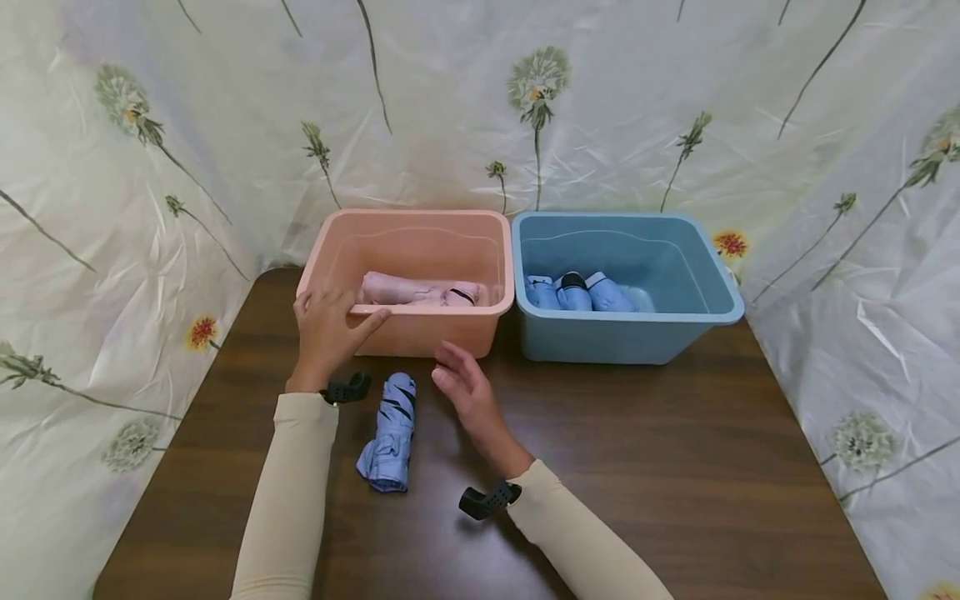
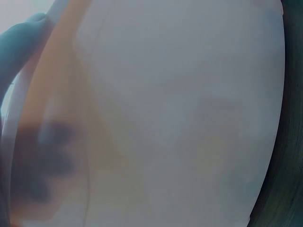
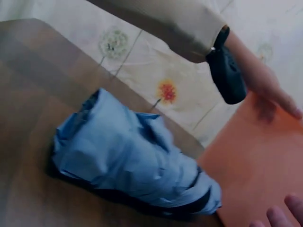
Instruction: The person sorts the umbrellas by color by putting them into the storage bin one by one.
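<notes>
At the near left corner of the orange bin (image 1: 431,333), my left hand (image 1: 322,333) grips the rim. The thumb (image 2: 21,42) lies at the rim's edge, and the other fingers show as dark shapes through the wall in the left wrist view. My right hand (image 1: 476,408) hovers over the table before the bin, fingers loosely bent and holding nothing. Between the two forearms lies a folded blue umbrella (image 1: 393,433) with dark stripes, also large in the right wrist view. Inside the orange bin are rolled pink umbrellas (image 1: 401,289).
A blue bin (image 1: 600,340) stands against the orange one on the right, with several folded blue umbrellas (image 1: 576,293) at its left end. Both bins sit at the back of the dark wooden table (image 1: 675,483), close to a flower-printed cloth (image 1: 442,100).
</notes>
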Demonstrator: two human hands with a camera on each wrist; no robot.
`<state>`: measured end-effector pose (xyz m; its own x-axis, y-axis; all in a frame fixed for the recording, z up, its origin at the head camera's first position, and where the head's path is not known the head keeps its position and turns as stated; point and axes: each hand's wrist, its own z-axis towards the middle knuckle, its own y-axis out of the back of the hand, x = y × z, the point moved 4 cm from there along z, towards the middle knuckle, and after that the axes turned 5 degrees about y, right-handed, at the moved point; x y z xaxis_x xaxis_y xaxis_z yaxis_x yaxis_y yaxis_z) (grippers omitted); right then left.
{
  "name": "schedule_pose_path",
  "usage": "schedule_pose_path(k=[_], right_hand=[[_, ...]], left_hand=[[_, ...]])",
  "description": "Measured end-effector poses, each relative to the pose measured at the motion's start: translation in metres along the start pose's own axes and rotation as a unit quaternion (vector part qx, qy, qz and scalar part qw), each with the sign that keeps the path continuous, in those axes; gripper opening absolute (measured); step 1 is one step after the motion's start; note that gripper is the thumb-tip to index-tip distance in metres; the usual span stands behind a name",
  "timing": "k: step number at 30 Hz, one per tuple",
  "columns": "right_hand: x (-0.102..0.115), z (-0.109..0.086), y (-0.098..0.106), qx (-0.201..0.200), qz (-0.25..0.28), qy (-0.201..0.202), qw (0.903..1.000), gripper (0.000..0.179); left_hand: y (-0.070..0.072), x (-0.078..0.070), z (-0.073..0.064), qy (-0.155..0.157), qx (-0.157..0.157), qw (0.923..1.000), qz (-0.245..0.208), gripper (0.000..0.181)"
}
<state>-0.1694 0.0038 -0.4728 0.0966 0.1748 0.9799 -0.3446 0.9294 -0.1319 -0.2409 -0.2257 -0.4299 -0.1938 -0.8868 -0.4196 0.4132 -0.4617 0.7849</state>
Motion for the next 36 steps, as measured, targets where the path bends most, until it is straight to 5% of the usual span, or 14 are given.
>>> schedule_pose_path(k=[8, 15, 27, 36], right_hand=[[-0.024, -0.014, -0.008, -0.061, -0.025, -0.033, 0.9973, 0.059], [-0.067, -0.015, -0.018, -0.055, -0.083, -0.045, 0.994, 0.068], [-0.07, -0.025, -0.042, -0.029, -0.187, -0.041, 0.981, 0.082], [-0.07, -0.024, -0.054, -0.027, -0.276, -0.052, 0.9595, 0.082]], left_hand=[[-0.001, -0.001, -0.001, 0.002, -0.002, 1.0, 0.002, 0.047], [0.0, -0.002, -0.003, 0.002, -0.008, 1.0, 0.005, 0.047], [-0.001, -0.001, -0.002, -0.001, -0.014, 0.9999, 0.005, 0.05], [-0.001, -0.003, -0.003, -0.001, -0.024, 0.9997, 0.001, 0.05]])
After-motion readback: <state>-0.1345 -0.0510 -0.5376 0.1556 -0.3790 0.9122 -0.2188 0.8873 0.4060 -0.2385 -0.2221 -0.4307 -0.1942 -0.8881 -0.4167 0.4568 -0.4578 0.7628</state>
